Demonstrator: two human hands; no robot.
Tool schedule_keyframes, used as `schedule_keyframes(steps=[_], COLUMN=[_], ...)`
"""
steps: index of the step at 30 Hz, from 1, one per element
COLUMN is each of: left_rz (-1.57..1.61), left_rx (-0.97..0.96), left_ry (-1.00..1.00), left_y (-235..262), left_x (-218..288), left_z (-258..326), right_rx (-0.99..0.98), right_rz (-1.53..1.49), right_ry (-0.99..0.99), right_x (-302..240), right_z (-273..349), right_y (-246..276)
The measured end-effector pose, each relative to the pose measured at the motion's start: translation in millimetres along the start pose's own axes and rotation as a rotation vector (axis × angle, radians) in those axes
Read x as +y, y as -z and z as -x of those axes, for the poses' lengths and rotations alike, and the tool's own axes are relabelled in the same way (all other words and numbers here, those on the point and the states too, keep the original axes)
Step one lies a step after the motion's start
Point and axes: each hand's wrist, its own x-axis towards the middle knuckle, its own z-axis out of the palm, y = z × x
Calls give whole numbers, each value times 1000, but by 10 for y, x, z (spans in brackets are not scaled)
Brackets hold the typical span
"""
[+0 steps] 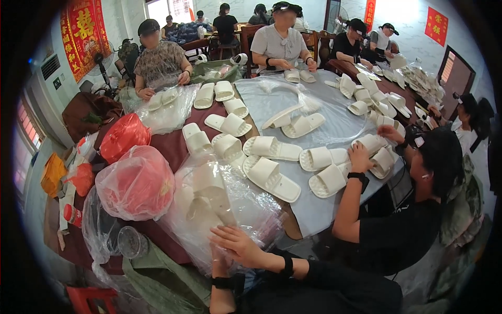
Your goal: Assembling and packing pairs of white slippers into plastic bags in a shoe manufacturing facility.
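A pair of cream slippers (pixel 206 183) lies inside a clear plastic bag (pixel 251 204), on top of a stack of similar clear bags at the near table edge. My right hand (pixel 241 248) reaches across from the right, its fingers stretched out over the lower end of the bag and the slipper heels. Beneath and beside it is my left hand (pixel 219 261), largely covered by the right one and the plastic, so its fingers do not show. Beyond the bag stand loose cream slippers, the closest being one slipper (pixel 272 178) to the right and another (pixel 228 147) above.
Left of the bag sit a pink bundle in clear plastic (pixel 135 183), a red bag (pixel 124 137) and a clear plastic cup (pixel 132 242). A co-worker's hand (pixel 361 158) handles slippers at right. Across the table, another person (pixel 161 63) handles bagged slippers (pixel 163 99).
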Motion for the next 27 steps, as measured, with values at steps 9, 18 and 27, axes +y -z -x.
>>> schedule_keyframes(steps=[9,18,27], left_rz=[-174,207,213], left_rx=[-19,319,229], left_ry=[114,212,251], left_y=[-249,-127,-23], left_x=[123,81,117], left_z=[24,-116,-114], right_rx=[-176,89,-106], right_rz=[199,-300,295], right_ry=[-78,-396,-96], right_x=[37,611,979], right_z=[135,194,482], right_y=[-205,223,-65])
